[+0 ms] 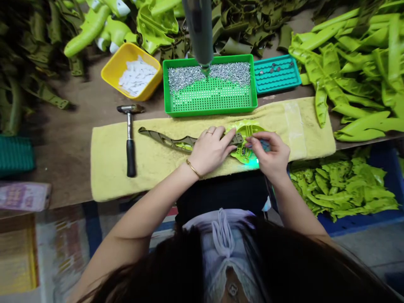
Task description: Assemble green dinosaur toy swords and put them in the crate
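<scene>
Atop towel (107, 168) | left fingers (225, 141) open on olive strip (186, 142) | right fingers (261, 138) curled, grip hidden

The right hand (271, 153) hides part of the green plastic piece (248, 128) beneath it.

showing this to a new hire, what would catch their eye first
The heap of bright lime-green plastic parts at upper right stands out first, with the green perforated plastic tray of small silver fasteners at top centre. Just below, on a yellow terry towel, the left hand and right hand rest on a long olive plastic piece.
</scene>
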Action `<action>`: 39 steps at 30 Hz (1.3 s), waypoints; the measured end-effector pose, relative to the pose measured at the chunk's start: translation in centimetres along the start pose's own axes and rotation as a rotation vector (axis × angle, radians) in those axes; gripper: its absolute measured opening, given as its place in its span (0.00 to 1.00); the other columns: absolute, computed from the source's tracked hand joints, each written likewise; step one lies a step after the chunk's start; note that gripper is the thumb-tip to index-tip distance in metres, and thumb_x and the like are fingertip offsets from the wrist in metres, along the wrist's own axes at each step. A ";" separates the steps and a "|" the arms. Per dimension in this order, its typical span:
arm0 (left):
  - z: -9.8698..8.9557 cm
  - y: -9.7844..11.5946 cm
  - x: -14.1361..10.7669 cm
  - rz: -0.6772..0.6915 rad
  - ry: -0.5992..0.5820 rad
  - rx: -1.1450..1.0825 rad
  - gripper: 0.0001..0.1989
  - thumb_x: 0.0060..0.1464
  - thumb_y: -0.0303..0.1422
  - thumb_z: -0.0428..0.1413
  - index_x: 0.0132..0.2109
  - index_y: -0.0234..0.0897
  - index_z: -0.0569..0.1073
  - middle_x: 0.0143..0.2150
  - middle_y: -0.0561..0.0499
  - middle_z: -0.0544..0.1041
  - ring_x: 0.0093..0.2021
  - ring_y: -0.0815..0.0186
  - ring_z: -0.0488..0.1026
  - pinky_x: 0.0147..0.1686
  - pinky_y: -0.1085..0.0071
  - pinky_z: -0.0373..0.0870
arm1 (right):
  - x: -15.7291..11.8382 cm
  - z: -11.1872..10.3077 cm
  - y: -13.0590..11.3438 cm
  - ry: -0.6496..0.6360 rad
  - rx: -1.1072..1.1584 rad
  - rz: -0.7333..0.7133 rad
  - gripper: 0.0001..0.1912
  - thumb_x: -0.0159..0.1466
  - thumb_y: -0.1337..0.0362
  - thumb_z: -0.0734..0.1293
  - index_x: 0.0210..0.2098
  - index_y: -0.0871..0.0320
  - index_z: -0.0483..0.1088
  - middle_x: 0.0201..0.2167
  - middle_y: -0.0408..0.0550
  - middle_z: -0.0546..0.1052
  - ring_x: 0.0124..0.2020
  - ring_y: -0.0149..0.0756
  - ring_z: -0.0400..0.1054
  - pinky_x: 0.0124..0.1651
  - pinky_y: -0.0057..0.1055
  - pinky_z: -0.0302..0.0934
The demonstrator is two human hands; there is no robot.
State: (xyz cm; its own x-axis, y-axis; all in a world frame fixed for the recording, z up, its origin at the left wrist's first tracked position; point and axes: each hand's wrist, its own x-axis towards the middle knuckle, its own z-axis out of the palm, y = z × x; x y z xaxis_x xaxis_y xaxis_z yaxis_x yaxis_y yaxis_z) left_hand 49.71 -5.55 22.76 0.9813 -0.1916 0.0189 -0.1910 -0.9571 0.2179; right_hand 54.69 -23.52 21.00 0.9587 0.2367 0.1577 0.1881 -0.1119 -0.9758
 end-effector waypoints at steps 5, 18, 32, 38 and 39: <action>0.6 -0.5 -0.7 -0.011 0.028 0.004 0.27 0.65 0.43 0.45 0.66 0.36 0.62 0.53 0.35 0.71 0.50 0.50 0.67 0.46 0.55 0.64 | -0.2 -0.5 0.2 -0.078 -0.027 -0.031 0.06 0.61 0.64 0.69 0.39 0.53 0.74 0.33 0.42 0.81 0.30 0.30 0.77 0.36 0.29 0.74; -0.2 -0.9 -0.7 0.069 0.079 -0.053 0.21 0.63 0.37 0.49 0.61 0.38 0.69 0.54 0.37 0.71 0.51 0.50 0.65 0.47 0.53 0.68 | 3.9 -1.8 0.1 -0.438 -0.661 -0.372 0.11 0.62 0.56 0.68 0.43 0.47 0.77 0.52 0.44 0.78 0.56 0.43 0.68 0.63 0.52 0.54; -0.3 -2.5 -2.2 -0.023 0.242 -0.171 0.19 0.60 0.42 0.55 0.56 0.43 0.71 0.57 0.41 0.69 0.58 0.49 0.64 0.54 0.47 0.63 | 4.3 -2.0 0.9 -0.469 -0.688 -0.341 0.12 0.62 0.53 0.68 0.42 0.48 0.77 0.53 0.46 0.76 0.54 0.46 0.67 0.57 0.48 0.58; 0.3 -2.8 -7.1 -0.836 0.849 -1.050 0.18 0.53 0.48 0.60 0.41 0.39 0.69 0.37 0.51 0.73 0.32 0.67 0.75 0.28 0.69 0.71 | 3.9 -2.3 1.6 -0.393 -0.546 -0.378 0.12 0.62 0.53 0.68 0.43 0.49 0.76 0.52 0.47 0.77 0.54 0.44 0.69 0.56 0.46 0.60; 0.3 -2.8 -7.2 -0.893 0.756 -1.259 0.20 0.50 0.49 0.62 0.38 0.38 0.68 0.33 0.52 0.74 0.29 0.69 0.74 0.25 0.71 0.70 | 3.9 -2.2 1.6 -0.387 -0.543 -0.389 0.13 0.61 0.53 0.68 0.43 0.48 0.76 0.52 0.47 0.77 0.53 0.44 0.69 0.57 0.46 0.61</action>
State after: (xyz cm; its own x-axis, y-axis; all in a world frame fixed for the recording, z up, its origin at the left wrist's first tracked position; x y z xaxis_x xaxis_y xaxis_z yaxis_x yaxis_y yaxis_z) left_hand 43.19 -1.53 21.67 0.6284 0.7555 -0.1850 0.1502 0.1156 0.9819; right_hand 59.22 -24.88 20.37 0.6780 0.6656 0.3118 0.6704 -0.3860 -0.6337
